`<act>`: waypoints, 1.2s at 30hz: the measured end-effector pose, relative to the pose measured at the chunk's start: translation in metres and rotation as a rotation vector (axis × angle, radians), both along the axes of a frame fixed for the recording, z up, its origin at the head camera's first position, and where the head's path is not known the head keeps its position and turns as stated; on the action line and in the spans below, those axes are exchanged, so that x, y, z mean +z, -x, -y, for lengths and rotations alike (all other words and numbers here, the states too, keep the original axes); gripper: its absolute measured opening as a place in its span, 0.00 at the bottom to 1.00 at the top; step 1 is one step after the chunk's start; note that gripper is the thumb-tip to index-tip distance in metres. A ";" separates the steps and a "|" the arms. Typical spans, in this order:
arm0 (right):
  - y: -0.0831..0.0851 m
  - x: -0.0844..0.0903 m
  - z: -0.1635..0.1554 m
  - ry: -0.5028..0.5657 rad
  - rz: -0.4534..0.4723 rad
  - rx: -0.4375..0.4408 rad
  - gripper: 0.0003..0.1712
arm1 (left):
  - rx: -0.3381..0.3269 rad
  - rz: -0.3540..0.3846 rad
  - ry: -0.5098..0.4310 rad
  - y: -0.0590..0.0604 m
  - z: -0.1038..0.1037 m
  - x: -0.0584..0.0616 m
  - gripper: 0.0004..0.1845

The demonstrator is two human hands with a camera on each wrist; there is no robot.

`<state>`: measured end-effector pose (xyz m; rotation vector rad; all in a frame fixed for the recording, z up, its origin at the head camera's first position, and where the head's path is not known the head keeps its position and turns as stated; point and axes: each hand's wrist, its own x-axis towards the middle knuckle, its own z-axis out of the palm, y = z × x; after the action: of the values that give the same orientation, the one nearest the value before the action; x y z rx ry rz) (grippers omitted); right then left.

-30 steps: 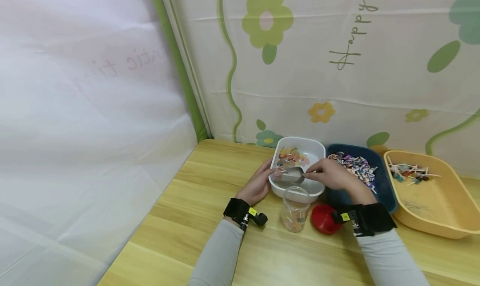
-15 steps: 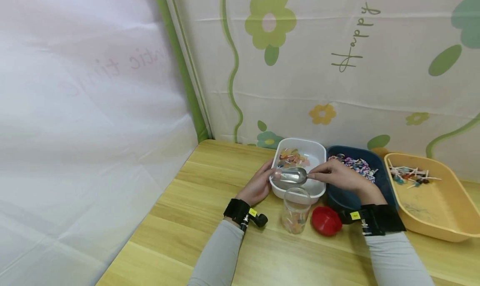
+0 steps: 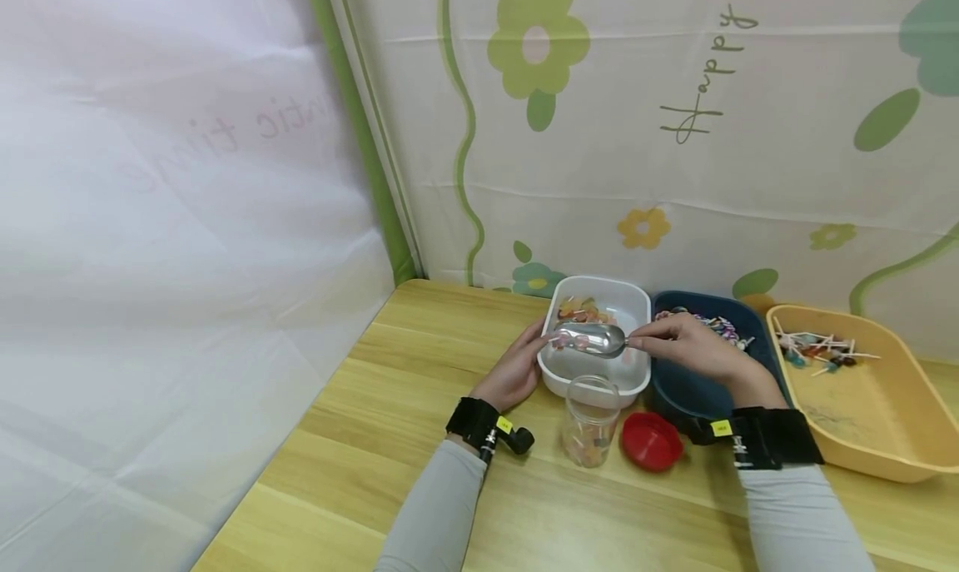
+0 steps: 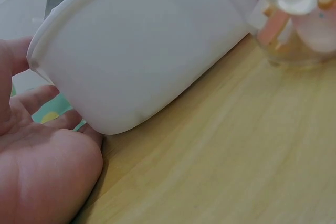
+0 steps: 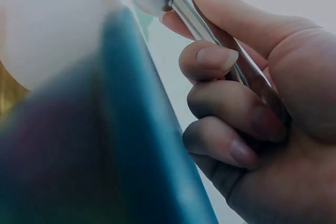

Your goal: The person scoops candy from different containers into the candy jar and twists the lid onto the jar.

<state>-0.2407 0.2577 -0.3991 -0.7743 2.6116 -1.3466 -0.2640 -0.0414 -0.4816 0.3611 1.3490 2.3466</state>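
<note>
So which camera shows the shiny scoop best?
The head view: the whole metal scoop shows above the white tub, held by the right hand. The right wrist view shows only its handle and bowl back; the left wrist view shows none.

Both arms are in light grey long sleeves, pretty plain. Each wrist has a wide black strap: the left strap (image 3: 474,419) has a small yellow tag and a black cylinder-shaped camera sticking out toward 3 o'clock, and the right strap (image 3: 779,447) has a yellow tag too. Hands are bare with short, unpainted nails.
</note>
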 end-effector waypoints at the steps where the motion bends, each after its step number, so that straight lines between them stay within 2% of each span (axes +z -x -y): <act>1: 0.000 0.001 -0.002 0.005 0.000 -0.010 0.12 | -0.001 0.003 0.001 0.000 0.000 0.000 0.30; 8: -0.012 0.021 -0.023 0.037 -0.028 -0.065 0.15 | 0.007 0.013 -0.002 -0.002 0.000 0.001 0.29; 13: -0.028 0.041 -0.038 0.109 -0.069 -0.097 0.15 | 0.001 0.014 0.009 -0.002 0.000 0.000 0.29; 19: -0.053 0.064 -0.055 0.113 -0.123 -0.182 0.14 | 0.004 0.023 0.011 0.000 0.000 -0.002 0.30; 22: -0.065 0.073 -0.061 0.112 -0.169 -0.198 0.14 | 0.014 0.026 0.011 0.000 0.000 -0.001 0.29; 28: -0.088 0.090 -0.071 0.025 -0.255 -0.207 0.14 | 0.017 0.025 0.019 -0.002 0.000 0.000 0.29; 36: -0.107 0.097 -0.084 -0.101 -0.250 -0.131 0.16 | 0.033 0.021 0.046 -0.001 -0.001 0.001 0.30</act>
<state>-0.1337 0.3415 -0.3024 -0.8168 2.9454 -1.2064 -0.2628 -0.0404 -0.4802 0.3012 1.4071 2.3348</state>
